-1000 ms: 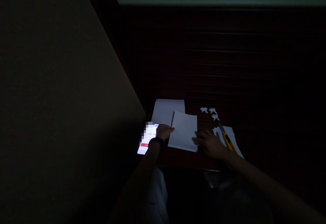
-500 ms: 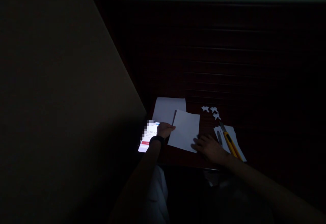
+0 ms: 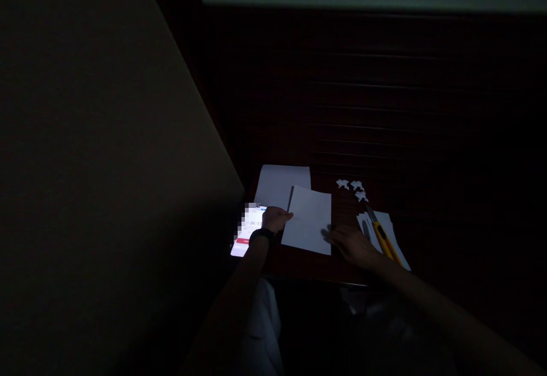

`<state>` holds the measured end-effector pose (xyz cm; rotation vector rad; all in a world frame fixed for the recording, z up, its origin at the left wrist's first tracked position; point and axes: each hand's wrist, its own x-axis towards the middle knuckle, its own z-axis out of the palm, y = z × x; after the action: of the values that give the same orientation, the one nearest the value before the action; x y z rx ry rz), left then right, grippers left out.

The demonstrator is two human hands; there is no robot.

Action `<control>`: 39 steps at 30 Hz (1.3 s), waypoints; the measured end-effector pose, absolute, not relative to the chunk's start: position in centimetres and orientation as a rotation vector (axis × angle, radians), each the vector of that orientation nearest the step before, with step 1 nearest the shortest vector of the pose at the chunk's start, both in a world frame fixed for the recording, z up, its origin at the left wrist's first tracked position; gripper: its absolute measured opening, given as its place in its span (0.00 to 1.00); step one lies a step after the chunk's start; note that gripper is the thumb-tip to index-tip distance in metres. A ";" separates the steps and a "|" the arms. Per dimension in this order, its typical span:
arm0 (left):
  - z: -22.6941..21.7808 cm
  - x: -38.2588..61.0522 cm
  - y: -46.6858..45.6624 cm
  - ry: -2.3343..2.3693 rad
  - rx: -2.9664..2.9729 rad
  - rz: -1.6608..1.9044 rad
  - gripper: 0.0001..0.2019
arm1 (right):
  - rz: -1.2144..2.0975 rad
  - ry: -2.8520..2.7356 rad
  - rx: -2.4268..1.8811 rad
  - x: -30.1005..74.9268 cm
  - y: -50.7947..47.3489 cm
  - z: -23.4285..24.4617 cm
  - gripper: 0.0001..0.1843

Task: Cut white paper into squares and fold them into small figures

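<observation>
One white sheet (image 3: pixel 308 225) sits on tabletop (image 3: pixel 307 268); left hand (image 3: pixel 274 220) pinches nine-o'clock edge, seemingly steadying it. Right hand (image 3: pixel 354 245) curls at four-o'clock edge, fingers' hold impossible to tell. Phone (image 3: pixel 249 233) glows at nine o'clock, apparently angled for reading; yellow cutter (image 3: pixel 383 239) lies at three, seemingly handy.

Very dim, phone screen (image 3: pixel 253 227) glaring, partly pixelated, small shadow on white sheet (image 3: pixel 308 219), right side nearly black
</observation>
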<state>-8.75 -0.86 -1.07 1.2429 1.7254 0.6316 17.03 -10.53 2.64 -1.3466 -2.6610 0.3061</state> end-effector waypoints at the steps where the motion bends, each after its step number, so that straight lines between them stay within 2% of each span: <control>1: -1.0 -8.8 -0.9 1.726 1.238 0.629 0.14 | 0.271 -2.696 -1.324 16.9 -10.4 2.5 0.17; 5: -0.6 -8.8 -0.9 1.716 1.207 0.624 0.13 | 0.177 -2.845 -1.203 16.6 -11.2 2.5 0.22; 8: -0.1 -8.8 -1.1 1.690 1.173 0.640 0.14 | 0.199 -2.921 -1.158 16.8 -13.0 3.0 0.16; 11: 0.6 -8.7 -1.4 1.653 1.126 0.676 0.13 | 0.360 -2.889 -1.181 17.0 -14.9 3.1 0.07; 13: 1.1 -8.6 -1.9 1.612 1.089 0.712 0.13 | 0.509 -2.645 -1.327 17.0 -15.5 2.9 0.09; 17: 2.4 -8.2 -3.4 1.446 1.019 0.819 0.16 | 0.692 -1.701 -1.683 16.4 -13.9 2.5 0.16; 20: 3.5 -7.6 -4.6 1.310 0.975 0.887 0.18 | 1.100 -1.109 -1.620 15.5 -11.2 2.3 0.23; 23: 4.1 -7.1 -5.6 1.228 0.933 0.932 0.20 | 1.357 -0.853 -1.527 14.8 -9.2 2.1 0.23; 27: 4.0 -7.1 -7.1 1.118 0.779 0.989 0.20 | 1.392 -0.832 -1.507 14.6 -8.8 1.4 0.19; 32: 4.1 -8.5 -8.5 1.201 0.799 0.965 0.21 | 1.407 -0.886 -1.502 15.6 -9.9 1.8 0.20; 36: 6.4 -9.2 -8.1 1.521 1.257 1.104 0.22 | 1.569 -1.062 -1.458 16.4 -10.7 3.5 0.21; 39: 8.7 -8.4 -7.6 1.407 1.827 1.081 0.20 | 1.666 -1.234 -1.438 16.5 -11.0 4.9 0.18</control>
<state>-8.44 -7.57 8.65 1.8274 1.4066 1.0814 16.52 -10.96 4.95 -1.4385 -1.2342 1.6660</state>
